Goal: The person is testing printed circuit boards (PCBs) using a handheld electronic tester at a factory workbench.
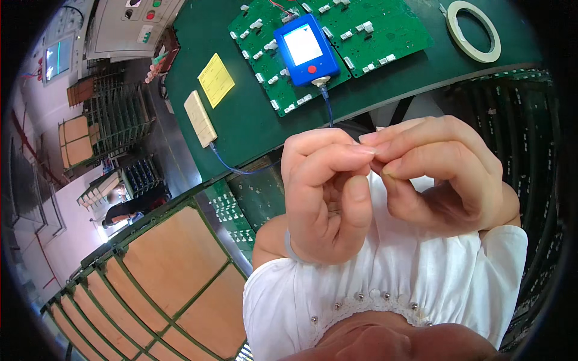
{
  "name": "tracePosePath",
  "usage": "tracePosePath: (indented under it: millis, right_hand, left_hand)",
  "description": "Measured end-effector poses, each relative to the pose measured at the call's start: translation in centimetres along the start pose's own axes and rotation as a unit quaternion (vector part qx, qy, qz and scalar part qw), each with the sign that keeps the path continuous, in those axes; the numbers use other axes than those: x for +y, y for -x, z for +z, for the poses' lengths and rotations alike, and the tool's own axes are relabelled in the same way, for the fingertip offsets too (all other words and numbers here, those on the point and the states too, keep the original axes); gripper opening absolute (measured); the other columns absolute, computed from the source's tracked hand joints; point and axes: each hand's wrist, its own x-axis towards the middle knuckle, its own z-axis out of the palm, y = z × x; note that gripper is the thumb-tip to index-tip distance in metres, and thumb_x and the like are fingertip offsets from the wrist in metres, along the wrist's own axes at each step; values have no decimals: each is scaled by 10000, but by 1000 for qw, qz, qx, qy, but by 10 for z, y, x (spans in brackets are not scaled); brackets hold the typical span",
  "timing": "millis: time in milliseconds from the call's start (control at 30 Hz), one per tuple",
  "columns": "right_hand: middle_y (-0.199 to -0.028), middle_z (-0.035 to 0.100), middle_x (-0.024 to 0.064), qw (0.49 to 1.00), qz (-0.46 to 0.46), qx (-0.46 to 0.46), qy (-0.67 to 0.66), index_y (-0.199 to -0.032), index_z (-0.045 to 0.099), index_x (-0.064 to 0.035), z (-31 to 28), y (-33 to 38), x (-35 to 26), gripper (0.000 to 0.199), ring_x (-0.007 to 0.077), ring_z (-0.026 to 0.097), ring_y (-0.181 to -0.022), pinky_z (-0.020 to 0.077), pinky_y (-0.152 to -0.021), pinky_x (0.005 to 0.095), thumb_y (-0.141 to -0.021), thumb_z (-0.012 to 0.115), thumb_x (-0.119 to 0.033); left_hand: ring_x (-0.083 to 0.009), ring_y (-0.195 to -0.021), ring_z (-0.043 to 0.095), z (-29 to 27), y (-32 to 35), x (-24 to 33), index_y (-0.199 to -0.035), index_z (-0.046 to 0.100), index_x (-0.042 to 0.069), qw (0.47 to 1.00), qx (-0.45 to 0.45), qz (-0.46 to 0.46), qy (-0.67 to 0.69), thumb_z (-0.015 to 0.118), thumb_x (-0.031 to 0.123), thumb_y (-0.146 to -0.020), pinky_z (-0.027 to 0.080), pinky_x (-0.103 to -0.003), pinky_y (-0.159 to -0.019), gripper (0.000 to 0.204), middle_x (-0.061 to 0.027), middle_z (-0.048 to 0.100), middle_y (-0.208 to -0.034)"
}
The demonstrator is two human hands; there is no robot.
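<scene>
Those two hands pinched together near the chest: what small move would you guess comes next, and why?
Probably a reach forward to the table. The left hand and right hand meet fingertip to fingertip, as if working at something too small to see, well short of the green circuit boards and the blue device resting on them. Neither hand touches these.

Brightly, evenly lit from overhead; glare on the blue tester's screen (303, 45) at twelve o'clock; edges bent and blackened by fisheye; near hands slightly soft.
</scene>
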Motion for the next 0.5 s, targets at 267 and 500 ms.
tracePosePath:
  millis: [267,500]
  right_hand:
    - [-940,603,158,994,59,-34,-87,-917,584,16,-6,-1,3,228,300,654,-900,546,-783,350,-718,645,108]
    - [-945,604,155,994,51,-36,-94,-932,589,15,-5,-1,4,232,302,653,-908,545,-785,349,-725,642,105]
  left_hand:
    - [-137,-816,489,1,1,-2,-1059,490,-81,998,27,-3,55,481,-28,-859,409,-207,-714,207,-157,498,-981]
    - [-142,-833,491,-1,1,-2,-1070,486,-81,999,25,0,49,482,-22,-859,414,-205,-731,219,-161,500,-983]
